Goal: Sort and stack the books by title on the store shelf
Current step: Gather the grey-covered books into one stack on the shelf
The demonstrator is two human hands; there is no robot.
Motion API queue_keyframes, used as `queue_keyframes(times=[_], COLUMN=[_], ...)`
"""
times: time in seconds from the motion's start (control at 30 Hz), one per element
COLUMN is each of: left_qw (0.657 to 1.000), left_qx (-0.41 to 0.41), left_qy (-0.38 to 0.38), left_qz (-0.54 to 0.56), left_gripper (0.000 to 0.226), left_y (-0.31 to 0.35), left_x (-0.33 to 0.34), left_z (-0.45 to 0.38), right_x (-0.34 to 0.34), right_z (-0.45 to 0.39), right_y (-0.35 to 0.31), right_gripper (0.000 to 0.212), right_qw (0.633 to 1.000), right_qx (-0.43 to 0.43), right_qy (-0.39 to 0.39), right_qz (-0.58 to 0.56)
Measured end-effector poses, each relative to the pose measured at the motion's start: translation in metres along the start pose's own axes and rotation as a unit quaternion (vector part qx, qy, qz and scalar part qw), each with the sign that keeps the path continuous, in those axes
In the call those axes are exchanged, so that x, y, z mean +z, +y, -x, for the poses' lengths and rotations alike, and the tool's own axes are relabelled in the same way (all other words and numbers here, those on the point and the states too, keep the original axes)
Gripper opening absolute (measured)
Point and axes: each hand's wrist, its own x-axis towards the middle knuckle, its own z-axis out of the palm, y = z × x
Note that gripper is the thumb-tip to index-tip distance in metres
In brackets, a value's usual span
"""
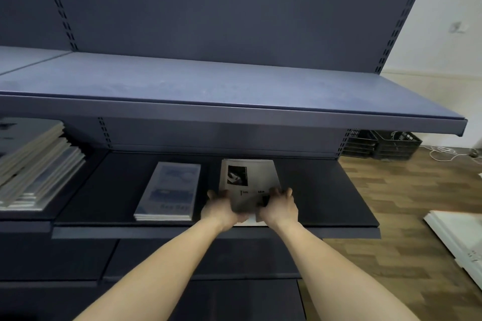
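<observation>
A white book (251,177) with a black picture on its cover lies on the dark middle shelf (326,195), right of centre. My left hand (220,207) grips its near left corner and my right hand (279,207) grips its near right corner, fingers curled over the cover. Another white edge shows under the book between my hands. To its left a small stack of blue books (168,190) lies flat. At the far left a taller, fanned pile of books (34,164) leans on the neighbouring shelf.
A wide blue-grey upper shelf (208,86) overhangs the books with nothing on it. Lower dark shelves (182,255) step out below. Black crates (386,146) and a white cable sit on the wooden floor at right, with a white panel (459,237) near the edge.
</observation>
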Motion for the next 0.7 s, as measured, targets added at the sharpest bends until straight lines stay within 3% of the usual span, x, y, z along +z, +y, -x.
queue_keyframes(times=[0.2, 0.37, 0.7], left_qw=[0.996, 0.995, 0.993], left_qx=[0.028, 0.047, 0.051], left_qy=[-0.032, -0.012, -0.018], left_qz=[-0.074, -0.091, -0.101], left_gripper=[0.111, 0.096, 0.09], left_y=[-0.004, -0.01, -0.007], left_x=[0.007, 0.012, 0.014], left_z=[-0.006, -0.017, -0.021], right_x=[0.011, 0.018, 0.021], right_z=[-0.015, -0.02, -0.022], right_y=[0.008, 0.011, 0.012], right_gripper=[0.035, 0.037, 0.043], right_qw=[1.0, 1.0, 0.999], right_qx=[0.008, 0.01, 0.031], right_qy=[-0.003, -0.007, -0.022], right_qz=[0.008, 0.018, 0.021])
